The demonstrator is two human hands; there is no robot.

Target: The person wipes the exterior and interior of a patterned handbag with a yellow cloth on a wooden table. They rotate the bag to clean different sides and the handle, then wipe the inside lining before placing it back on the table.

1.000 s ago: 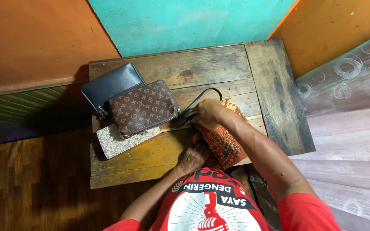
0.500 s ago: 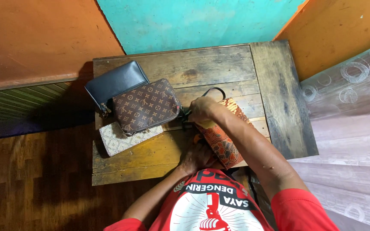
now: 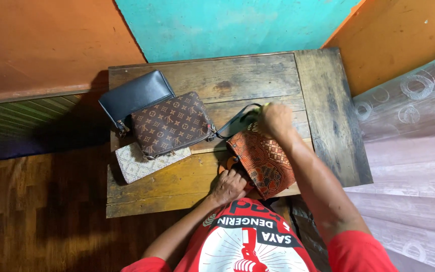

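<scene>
An orange-brown batik pouch [image 3: 264, 160] lies at the wooden table's [image 3: 278, 75] near edge, right of centre. My left hand [image 3: 229, 185] grips its near end. My right hand [image 3: 276, 119] is at its far end, fingers pinched on a small yellow-green tab [image 3: 264, 106] at the pouch's top edge. A black strap [image 3: 233, 120] loops from the pouch toward a brown patterned bag [image 3: 169, 123] on the left.
Behind the brown bag lies a dark navy bag [image 3: 134, 94], and a beige woven pouch [image 3: 136, 167] sticks out beneath it. Teal and orange walls close the far side, a pale curtain [image 3: 414, 141] hangs on the right, and dark wood floor [image 3: 36, 216] lies to the left.
My right hand has slid from the pouch's left end to its far right end, taking the yellow-green tab with it. The left hand has stayed on the near end.
</scene>
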